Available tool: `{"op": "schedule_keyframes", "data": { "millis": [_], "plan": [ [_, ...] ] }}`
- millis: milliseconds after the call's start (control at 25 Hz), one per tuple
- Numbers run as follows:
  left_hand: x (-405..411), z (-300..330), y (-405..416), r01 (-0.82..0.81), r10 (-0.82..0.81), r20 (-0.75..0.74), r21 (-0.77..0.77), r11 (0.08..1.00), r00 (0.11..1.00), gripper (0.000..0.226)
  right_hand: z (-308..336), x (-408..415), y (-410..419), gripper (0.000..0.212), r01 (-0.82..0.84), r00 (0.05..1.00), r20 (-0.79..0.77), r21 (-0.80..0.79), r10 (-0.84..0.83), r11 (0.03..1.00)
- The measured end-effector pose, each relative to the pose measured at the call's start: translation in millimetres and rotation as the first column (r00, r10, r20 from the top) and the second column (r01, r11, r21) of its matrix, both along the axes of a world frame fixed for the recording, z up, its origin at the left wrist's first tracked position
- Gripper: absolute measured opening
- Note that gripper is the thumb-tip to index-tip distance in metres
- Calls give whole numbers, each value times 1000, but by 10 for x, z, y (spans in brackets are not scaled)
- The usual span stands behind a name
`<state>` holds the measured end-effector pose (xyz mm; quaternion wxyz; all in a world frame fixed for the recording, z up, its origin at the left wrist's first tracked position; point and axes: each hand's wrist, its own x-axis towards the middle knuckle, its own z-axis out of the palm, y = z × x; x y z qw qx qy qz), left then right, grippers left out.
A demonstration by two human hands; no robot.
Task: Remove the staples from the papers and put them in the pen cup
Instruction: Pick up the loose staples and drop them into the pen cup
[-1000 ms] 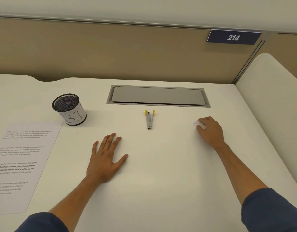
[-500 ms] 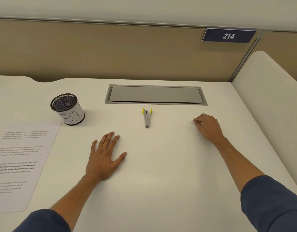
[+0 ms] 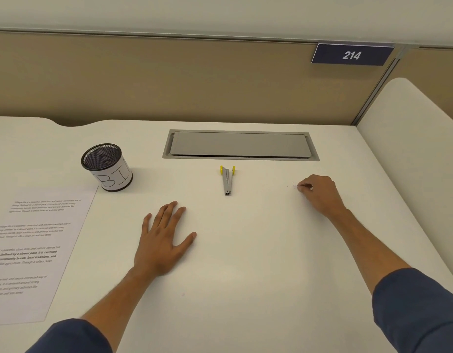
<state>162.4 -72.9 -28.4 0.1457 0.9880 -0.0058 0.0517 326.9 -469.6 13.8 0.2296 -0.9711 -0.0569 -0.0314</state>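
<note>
You are pinching at tiny loose staples on the desk with your right hand, fingers curled; whether one is gripped cannot be told. Your left hand is lying flat, fingers spread. The papers are lying near left, apparently unstapled. The pen cup is standing far left, awaiting the staples. The staple remover is lying idle at centre.

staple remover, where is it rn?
Head view: the staple remover lies mid-desk, just in front of the grey cable hatch, between the pen cup and right hand.
</note>
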Motion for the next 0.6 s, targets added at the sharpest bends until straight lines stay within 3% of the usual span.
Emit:
{"op": "schedule_keyframes", "data": {
  "millis": [320, 480, 600],
  "plan": [
    [2, 5, 7, -4, 4, -14, 0, 1000, 1000, 74, -17, -8, 29, 16, 21, 999, 25, -29, -21, 999],
    [-1, -2, 2, -2, 2, -14, -6, 1000, 1000, 73, 25, 12, 24, 9, 196, 980, -83, 276, -180, 941],
    [-4, 4, 1, -5, 5, -14, -8, 1000, 1000, 74, 98, 11, 74, 9, 338, 940, -226, 550, -254, 764]
  ]
}}
